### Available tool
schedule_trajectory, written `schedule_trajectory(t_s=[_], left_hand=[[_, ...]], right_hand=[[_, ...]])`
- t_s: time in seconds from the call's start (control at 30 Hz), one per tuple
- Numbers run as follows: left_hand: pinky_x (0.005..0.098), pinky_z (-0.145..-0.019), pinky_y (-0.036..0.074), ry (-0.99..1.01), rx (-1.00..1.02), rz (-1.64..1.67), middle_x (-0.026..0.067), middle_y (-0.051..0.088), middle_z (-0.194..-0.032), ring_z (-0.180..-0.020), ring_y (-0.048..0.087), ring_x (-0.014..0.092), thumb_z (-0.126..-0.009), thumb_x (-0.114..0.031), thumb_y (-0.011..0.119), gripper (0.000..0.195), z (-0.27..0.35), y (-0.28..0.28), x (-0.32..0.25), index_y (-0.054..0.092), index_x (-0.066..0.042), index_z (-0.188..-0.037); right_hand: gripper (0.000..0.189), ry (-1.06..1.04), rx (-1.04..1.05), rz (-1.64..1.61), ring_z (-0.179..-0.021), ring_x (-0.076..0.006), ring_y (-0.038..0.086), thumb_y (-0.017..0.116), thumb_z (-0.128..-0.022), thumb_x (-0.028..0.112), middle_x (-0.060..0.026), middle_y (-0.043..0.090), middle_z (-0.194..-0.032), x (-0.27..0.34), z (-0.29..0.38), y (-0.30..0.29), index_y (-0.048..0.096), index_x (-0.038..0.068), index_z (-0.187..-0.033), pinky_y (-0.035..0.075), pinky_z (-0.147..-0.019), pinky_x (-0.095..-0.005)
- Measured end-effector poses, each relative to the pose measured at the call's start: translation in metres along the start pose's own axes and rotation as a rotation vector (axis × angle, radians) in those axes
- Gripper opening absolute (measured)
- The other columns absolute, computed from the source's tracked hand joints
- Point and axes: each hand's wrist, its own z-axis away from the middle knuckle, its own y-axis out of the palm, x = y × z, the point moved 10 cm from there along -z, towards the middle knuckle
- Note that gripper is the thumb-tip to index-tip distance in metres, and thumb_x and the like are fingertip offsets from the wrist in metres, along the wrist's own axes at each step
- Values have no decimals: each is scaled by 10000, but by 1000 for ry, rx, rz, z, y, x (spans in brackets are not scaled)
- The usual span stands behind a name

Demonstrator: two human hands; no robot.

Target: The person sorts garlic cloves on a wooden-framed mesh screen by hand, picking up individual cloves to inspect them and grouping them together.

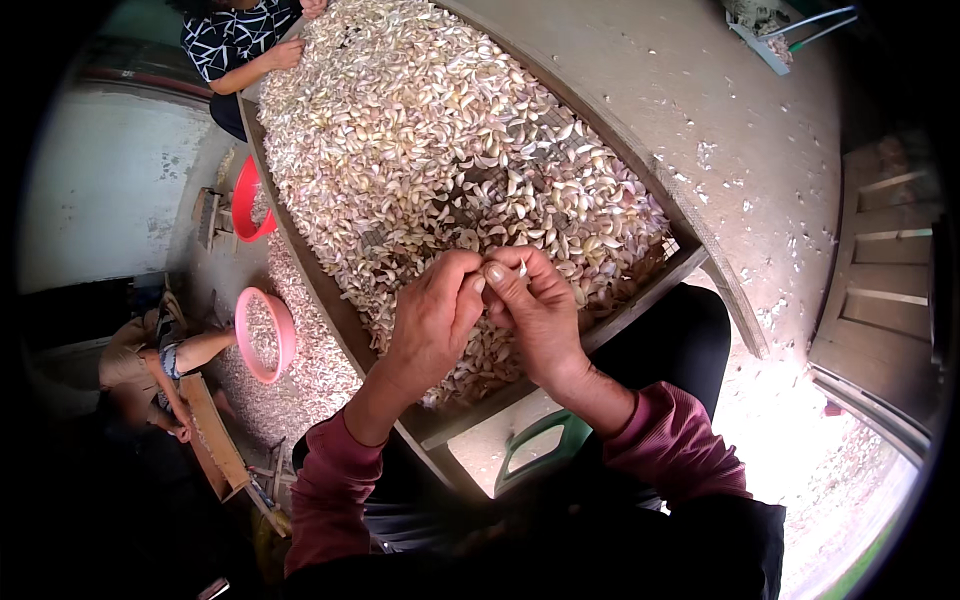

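Note:
Both my hands meet above the near end of a wooden-framed mesh tray (667,187) spread with garlic cloves (397,127). A pale garlic clove (523,268) pokes out from between the curled fingers of my right hand (544,311). The thumb of that hand presses against the fingertips of my left hand (442,304), whose thumb and fingers are pinched together. Whatever lies between the touching fingertips is hidden. Loose cloves lie directly beneath both hands, and dark mesh shows through thin patches just beyond them.
Across the tray, a person's hand (285,54) rests at its edge. To the left stand a red basin (244,199) and a pink basin (289,330), near another seated person (135,360). A green plastic stool (577,435) is under the tray. A dustpan (757,49) lies far right.

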Motion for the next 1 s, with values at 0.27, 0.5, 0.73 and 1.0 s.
schedule_trajectory(t_s=[0.27, 0.5, 0.73, 1.0], left_hand=[[291, -456, 352, -277, -321, 223, 29, 501, -647, -505, 445, 88, -1011, -164, 479, 156, 44, 11, 42, 539, -46, -929], [192, -490, 420, -1021, -540, 1317, -21, 584, -787, -591, 524, 42, -1031, -319, 435, 273, 99, 55, 101, 571, -98, -949], [204, -404, 298, -977, -425, 1499, -27, 442, -706, -505, 367, 78, -1014, -325, 461, 208, 127, 24, 108, 541, -135, -988], [255, -623, 446, -721, -774, 776, 51, 580, -868, -719, 537, 129, -995, -259, 509, 245, 191, -97, 184, 599, -63, -1112]], right_hand=[[48, 40, -7, 237, -677, -41, 531, 592, -956, 62, 17, 582, -801, -17, 9, -6, 573, 53, -913, 460, -598, -192], [198, -526, 426, 1181, -787, -293, 629, 581, -844, -24, -125, 555, -891, 19, 35, 63, 554, 35, -1031, 531, -636, -383], [301, -367, 706, 1062, -859, -317, 606, 557, -831, 37, -131, 555, -948, -24, 62, 72, 542, 62, -1130, 520, -686, -388], [216, -244, 892, 1109, -771, -308, 600, 577, -836, 124, -115, 534, -871, -43, 90, 75, 520, 59, -1034, 504, -627, -412]])
